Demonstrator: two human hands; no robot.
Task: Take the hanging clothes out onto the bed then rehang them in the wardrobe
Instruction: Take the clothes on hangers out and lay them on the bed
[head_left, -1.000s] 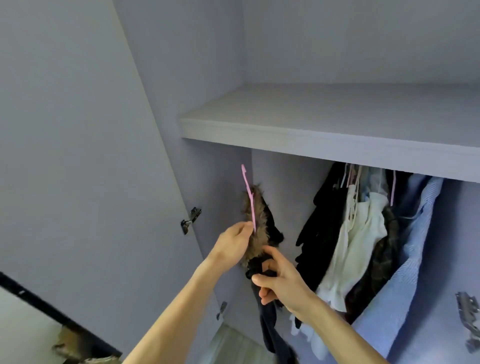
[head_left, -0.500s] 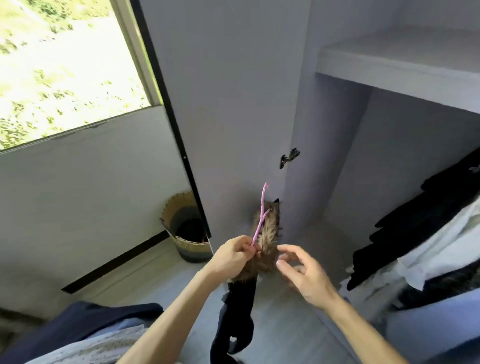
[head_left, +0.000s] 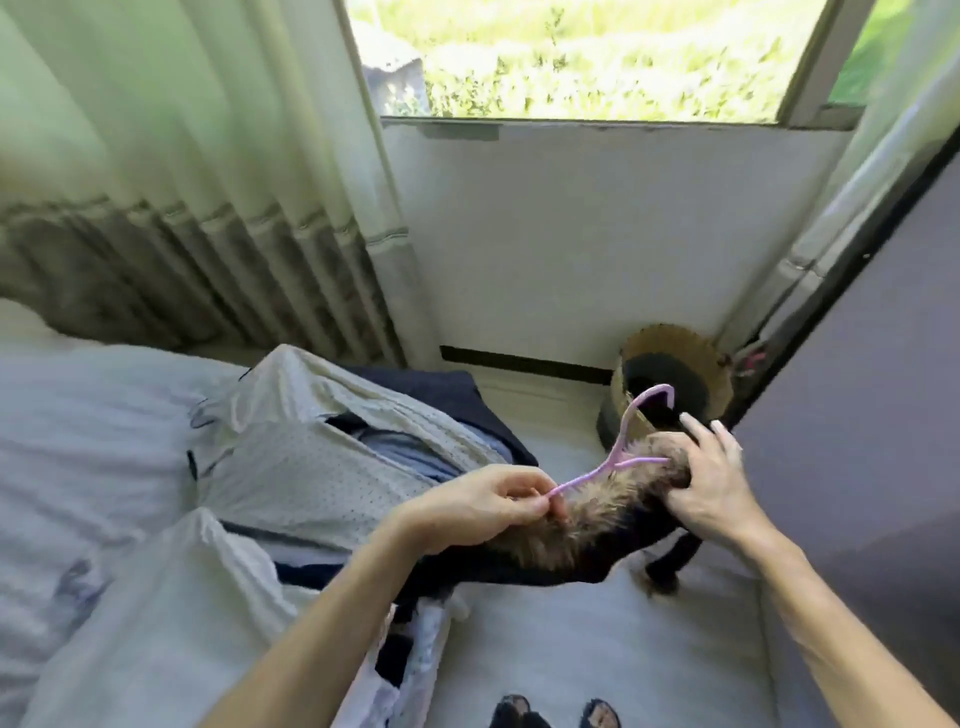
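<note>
Status: thin pink plastic hanger (head_left: 582, 478) carrying a dark garment with a brown fur collar (head_left: 597, 525) is held in the air over the floor, just beside the edge of the pale-sheeted bed (head_left: 78, 441). It is not yet laid down.

- Left grip (head_left: 467, 506): closed, fingertips pinching one arm of the hanger.
- Right grip (head_left: 714, 488): not clamped. Fingers are extended and laid over the fur collar, steadying it.
- The garment's dark lower part hangs below both hands, one end trailing towards the floor.
- A white dotted shirt (head_left: 311, 467) and a navy garment (head_left: 441, 395) are already spread on the bed.

Step judged in hand: laying this piece on the bed.

Advice:
- The hanger should be kept inside the collar so rehanging is quick.
- The hook should be pointed the same way as any neighbouring hooks, if these can be found.
- The trailing end should be lifted clear of the floor before the swing left.
- The piece should be laid flat on top of the pile and released only once supported. A fingertip pinch is judged weak for a heavy collar.
</note>
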